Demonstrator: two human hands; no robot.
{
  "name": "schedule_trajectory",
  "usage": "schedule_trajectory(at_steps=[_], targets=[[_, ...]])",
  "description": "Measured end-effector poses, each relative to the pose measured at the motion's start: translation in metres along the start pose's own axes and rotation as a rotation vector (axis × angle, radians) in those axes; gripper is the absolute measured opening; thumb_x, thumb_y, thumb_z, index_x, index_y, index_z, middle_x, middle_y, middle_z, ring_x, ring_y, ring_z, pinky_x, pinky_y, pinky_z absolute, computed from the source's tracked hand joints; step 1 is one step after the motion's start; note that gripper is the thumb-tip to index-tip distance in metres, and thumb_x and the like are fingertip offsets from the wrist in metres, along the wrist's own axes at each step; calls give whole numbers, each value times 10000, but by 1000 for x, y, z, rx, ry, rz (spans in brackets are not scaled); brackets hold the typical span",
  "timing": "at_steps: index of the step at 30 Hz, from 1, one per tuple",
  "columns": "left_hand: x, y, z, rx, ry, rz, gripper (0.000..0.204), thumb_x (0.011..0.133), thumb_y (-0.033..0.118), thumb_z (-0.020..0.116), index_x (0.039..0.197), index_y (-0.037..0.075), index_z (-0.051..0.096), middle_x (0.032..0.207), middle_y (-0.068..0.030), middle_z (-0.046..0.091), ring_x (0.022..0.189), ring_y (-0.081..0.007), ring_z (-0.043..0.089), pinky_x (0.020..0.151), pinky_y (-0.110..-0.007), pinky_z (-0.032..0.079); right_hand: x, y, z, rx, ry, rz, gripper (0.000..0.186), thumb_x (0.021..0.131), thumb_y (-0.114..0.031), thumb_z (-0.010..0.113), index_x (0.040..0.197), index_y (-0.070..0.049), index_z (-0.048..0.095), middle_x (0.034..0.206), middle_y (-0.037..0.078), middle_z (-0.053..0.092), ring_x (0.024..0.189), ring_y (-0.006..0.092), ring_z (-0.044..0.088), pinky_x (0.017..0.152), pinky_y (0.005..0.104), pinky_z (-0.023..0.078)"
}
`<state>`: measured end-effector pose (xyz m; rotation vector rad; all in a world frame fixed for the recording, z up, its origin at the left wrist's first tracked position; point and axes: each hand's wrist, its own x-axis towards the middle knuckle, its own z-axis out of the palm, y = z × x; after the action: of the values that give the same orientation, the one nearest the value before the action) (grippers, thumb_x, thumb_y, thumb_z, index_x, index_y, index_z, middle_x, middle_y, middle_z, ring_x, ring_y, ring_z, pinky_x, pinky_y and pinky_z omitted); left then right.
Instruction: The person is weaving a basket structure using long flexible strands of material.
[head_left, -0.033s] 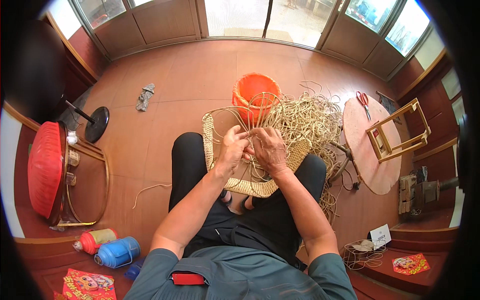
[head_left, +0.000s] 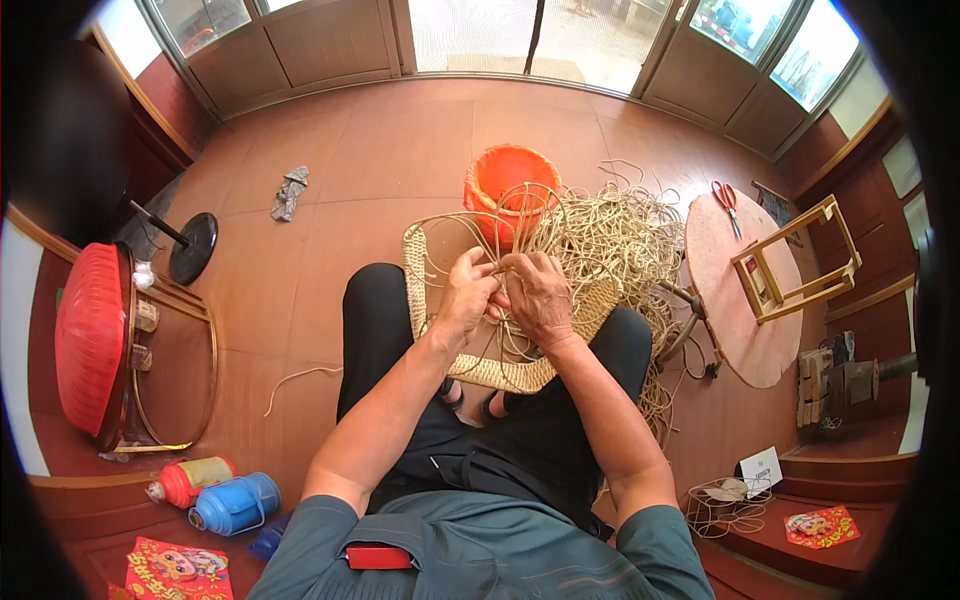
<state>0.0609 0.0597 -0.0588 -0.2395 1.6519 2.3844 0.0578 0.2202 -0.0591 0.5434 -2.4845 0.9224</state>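
Note:
A woven band (head_left: pixel 500 376) of pale straw-coloured cord, bent in a broad U, lies across my knees with loose strands at its middle. My left hand (head_left: pixel 465 297) is closed, thumb and forefinger pinching among these strands. Right beside it, almost touching, my right hand (head_left: pixel 538 300) is closed too, its fingers bent over the thin cord (head_left: pixel 507 240) that rises in loops beyond the fingertips. The exact strand in each pinch is partly hidden by the fingers. A big tangle of the same cord (head_left: pixel 625 240) is heaped just right of my hands.
An orange-lined bucket (head_left: pixel 512 175) stands beyond my hands. To the right, a round board (head_left: pixel 735 340) carries red-handled pliers (head_left: pixel 727 200) and a small wooden frame (head_left: pixel 785 300). Red (head_left: pixel 185 483) and blue flasks (head_left: pixel 238 505) lie lower left, below a red-covered stool (head_left: pixel 90 340).

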Motion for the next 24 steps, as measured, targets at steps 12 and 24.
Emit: schedule_trajectory(at_steps=[12, 24], targets=[[17, -14, 19, 45, 58, 13, 721, 971, -43, 601, 1631, -35, 310, 984, -77, 702, 545, -84, 574, 421, -224, 408, -6, 4, -6, 59, 1, -45, 236, 967, -81, 619, 1150, -150, 752, 1003, 138, 661, 977, 372, 641, 886, 486, 510], [-16, -13, 3, 1308, 287, 509, 190, 1031, 239, 678, 1114, 75, 628, 1019, -175, 775, 924, -429, 758, 762, -542, 591, 4, 11, 2, 0, 50, -105, 180, 944, -80, 667, 1102, -151, 719, 942, 111, 627, 923, 353, 627, 834, 471, 534]])
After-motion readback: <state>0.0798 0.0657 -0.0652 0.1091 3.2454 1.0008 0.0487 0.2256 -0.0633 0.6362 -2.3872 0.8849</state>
